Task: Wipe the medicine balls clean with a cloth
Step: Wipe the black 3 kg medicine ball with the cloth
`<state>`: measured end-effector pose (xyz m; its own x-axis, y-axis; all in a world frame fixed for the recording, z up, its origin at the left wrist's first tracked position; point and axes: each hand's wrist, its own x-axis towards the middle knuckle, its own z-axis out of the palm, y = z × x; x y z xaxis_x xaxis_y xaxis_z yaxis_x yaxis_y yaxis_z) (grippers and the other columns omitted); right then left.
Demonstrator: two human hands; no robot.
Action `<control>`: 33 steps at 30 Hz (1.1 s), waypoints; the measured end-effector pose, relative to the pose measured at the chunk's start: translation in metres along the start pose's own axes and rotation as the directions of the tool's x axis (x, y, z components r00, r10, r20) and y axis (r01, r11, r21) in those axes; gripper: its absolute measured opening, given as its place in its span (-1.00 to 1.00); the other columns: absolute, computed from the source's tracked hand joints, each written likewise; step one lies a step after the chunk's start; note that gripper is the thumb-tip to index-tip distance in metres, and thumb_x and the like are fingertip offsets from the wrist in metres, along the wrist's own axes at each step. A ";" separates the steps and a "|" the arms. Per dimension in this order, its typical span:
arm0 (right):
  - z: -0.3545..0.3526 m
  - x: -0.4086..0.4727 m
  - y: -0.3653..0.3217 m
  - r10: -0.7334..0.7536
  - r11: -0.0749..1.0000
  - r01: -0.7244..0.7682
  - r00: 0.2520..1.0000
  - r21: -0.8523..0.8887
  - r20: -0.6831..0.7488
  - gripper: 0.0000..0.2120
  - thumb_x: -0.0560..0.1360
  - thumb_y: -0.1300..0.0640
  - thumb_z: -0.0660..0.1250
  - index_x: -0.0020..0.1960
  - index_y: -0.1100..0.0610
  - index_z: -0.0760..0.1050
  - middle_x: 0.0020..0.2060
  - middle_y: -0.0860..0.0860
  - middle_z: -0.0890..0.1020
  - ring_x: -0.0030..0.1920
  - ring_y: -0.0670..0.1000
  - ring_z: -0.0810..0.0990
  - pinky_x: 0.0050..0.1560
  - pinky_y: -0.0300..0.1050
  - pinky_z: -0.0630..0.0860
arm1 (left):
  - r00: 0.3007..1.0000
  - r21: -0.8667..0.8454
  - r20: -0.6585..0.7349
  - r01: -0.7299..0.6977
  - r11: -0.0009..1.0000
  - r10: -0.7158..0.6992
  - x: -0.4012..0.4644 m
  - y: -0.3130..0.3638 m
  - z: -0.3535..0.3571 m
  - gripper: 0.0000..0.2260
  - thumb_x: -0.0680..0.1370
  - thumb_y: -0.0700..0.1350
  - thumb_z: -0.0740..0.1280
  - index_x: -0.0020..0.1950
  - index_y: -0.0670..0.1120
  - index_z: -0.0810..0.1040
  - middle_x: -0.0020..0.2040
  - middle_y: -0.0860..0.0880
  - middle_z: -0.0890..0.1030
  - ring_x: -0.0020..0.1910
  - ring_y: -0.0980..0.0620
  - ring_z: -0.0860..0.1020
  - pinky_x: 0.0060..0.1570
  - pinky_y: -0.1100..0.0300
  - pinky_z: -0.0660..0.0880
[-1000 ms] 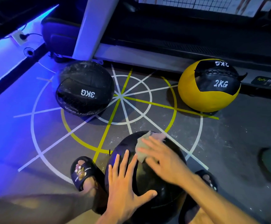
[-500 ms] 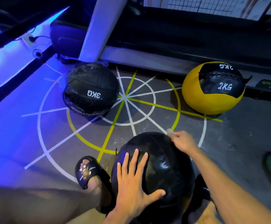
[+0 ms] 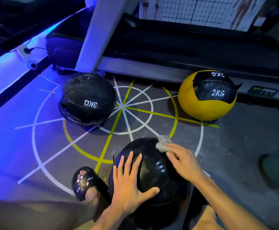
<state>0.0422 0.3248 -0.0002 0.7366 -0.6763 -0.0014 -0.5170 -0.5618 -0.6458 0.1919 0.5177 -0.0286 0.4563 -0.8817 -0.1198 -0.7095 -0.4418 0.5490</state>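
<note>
Head view, looking down at a grey gym floor (image 3: 235, 146) painted with white and yellow circles and spokes.

Lower centre: I see a glossy black leather medicine ball (image 3: 153, 173) between the person's feet. Round, so no long axis; a seam runs up its top from lower right toward the far edge. No writing readable on it from here.

Left hand (image 3: 128, 185): flat on the near left face of that ball, fingers straight and spread, thumb out to the right, pressing, holding nothing.

Right hand (image 3: 183, 161): on the ball's upper right shoulder, fingers extended toward the upper left and bearing down on a small crumpled grey cloth (image 3: 162, 143). The cloth sits at the ball's far upper edge, bunched under the fingertips. The hand is blurred; I cannot tell whether the thumb pinches the cloth.

Middle left: second black medicine ball (image 3: 87, 98), dusty on top, white "3KG" reading upside down to me, a further word along its lower curve that I cannot read surely.

Upper right: yellow medicine ball with black panels (image 3: 206, 97), "2KG" upright on the front panel, another "2KG" inverted on top.

Lower left: black slide sandal (image 3: 85, 181) on the foot, strap lettering partly readable, "EVERY".

Behind the balls, a treadmill base (image 3: 152, 68); its green label at right is too blurred to read.
</note>
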 end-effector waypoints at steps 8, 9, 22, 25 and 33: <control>0.007 0.024 -0.052 0.014 0.941 0.049 0.983 -0.336 0.181 -0.75 0.64 0.04 0.15 0.18 -0.05 0.58 0.29 -0.12 0.56 0.19 0.07 0.58 0.07 0.04 0.58 | 1.000 0.044 -0.004 -0.020 0.999 0.020 -0.011 0.010 0.010 0.01 0.34 0.66 0.15 0.60 0.33 -0.28 0.59 0.24 -0.42 0.56 0.06 -0.49 0.54 -0.09 -0.42; 0.011 0.037 -0.052 0.044 0.936 0.025 0.981 -0.351 0.187 -0.74 0.64 0.05 0.14 0.18 -0.02 0.59 0.26 -0.06 0.60 0.16 0.12 0.60 0.06 0.05 0.59 | 1.000 0.056 0.003 -0.019 0.998 0.019 -0.012 0.011 0.011 0.01 0.34 0.66 0.14 0.60 0.32 -0.29 0.59 0.23 -0.43 0.56 0.05 -0.50 0.54 -0.10 -0.42; -0.010 0.043 -0.040 0.045 0.953 0.026 0.973 -0.300 0.227 -0.71 0.57 -0.06 0.15 -0.23 0.01 0.51 -0.08 -0.13 0.69 -0.31 0.00 0.51 -0.27 -0.14 0.37 | 1.000 0.008 0.015 -0.025 1.000 0.025 -0.012 -0.004 0.005 0.01 0.32 0.63 0.23 0.59 0.38 -0.24 0.57 0.32 -0.43 0.56 0.11 -0.49 0.55 -0.09 -0.40; -0.019 0.007 -0.035 -0.054 0.952 0.115 0.975 -0.285 0.214 -0.79 0.61 0.03 0.21 -0.06 -0.03 0.61 0.10 -0.13 0.67 0.15 -0.13 0.56 -0.08 -0.22 0.50 | 1.000 0.007 0.010 -0.030 1.000 0.030 -0.012 -0.002 0.006 0.00 0.32 0.64 0.23 0.60 0.37 -0.21 0.57 0.31 -0.42 0.56 0.10 -0.48 0.55 -0.09 -0.39; 0.019 0.059 -0.041 0.018 0.959 0.063 0.960 -0.277 0.280 -0.66 0.68 0.02 0.16 0.38 -0.07 0.56 0.52 -0.10 0.38 0.47 -0.01 0.42 0.41 -0.08 0.36 | 0.999 0.011 0.019 -0.042 0.999 0.041 -0.006 -0.001 0.002 0.00 0.33 0.63 0.22 0.59 0.37 -0.25 0.61 0.28 -0.34 0.56 0.11 -0.48 0.54 -0.09 -0.40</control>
<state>0.1148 0.3169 0.0120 0.8197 -0.5258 -0.2271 -0.5703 -0.7128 -0.4083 0.1892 0.5233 -0.0298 0.4164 -0.9022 -0.1125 -0.7336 -0.4065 0.5447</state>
